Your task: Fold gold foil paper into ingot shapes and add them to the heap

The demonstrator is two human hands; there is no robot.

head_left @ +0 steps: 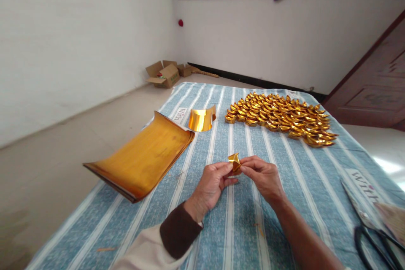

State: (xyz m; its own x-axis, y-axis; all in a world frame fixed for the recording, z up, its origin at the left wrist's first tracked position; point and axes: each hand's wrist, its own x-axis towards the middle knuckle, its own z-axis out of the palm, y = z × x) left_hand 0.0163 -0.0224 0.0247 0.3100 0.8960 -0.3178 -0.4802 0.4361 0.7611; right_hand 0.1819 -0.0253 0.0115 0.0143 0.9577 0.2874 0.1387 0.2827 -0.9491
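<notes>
Admittedly, some of this we can only half see: the lower part of the folded gold piece (234,159) is covered by fingers, and the scissors (363,215), far to the right of the stack of gold sheets (142,152), have their handles cut off by the picture's edge. Beyond those handles we find a brownish thing (392,218), also cropped, which we cannot identify. Whether the curled gold sheet (200,120) touches the stack's far right corner or lies just beside it, we cannot tell.

The folded piece is held up to the right of the stack, over the striped tabletop (215,236). On our left hand (211,185), thumb and fingers close on its left side, with a lower finger reaching out beneath. On our right hand (264,179), thumb and forefinger pinch its right edge, the other fingers bent behind.

Counting, we have one folded piece in hand, one curled sheet, one pair of scissors and one stack, whose left end juts past the tabletop's edge; its layers we cannot number. Farther off to the right of the stack sits one crowd of finished gold ingots (278,118), dozens overlapping too closely to count. On the floor beyond the stack we make out two cardboard boxes (167,76), the smaller partly hidden behind the larger.
</notes>
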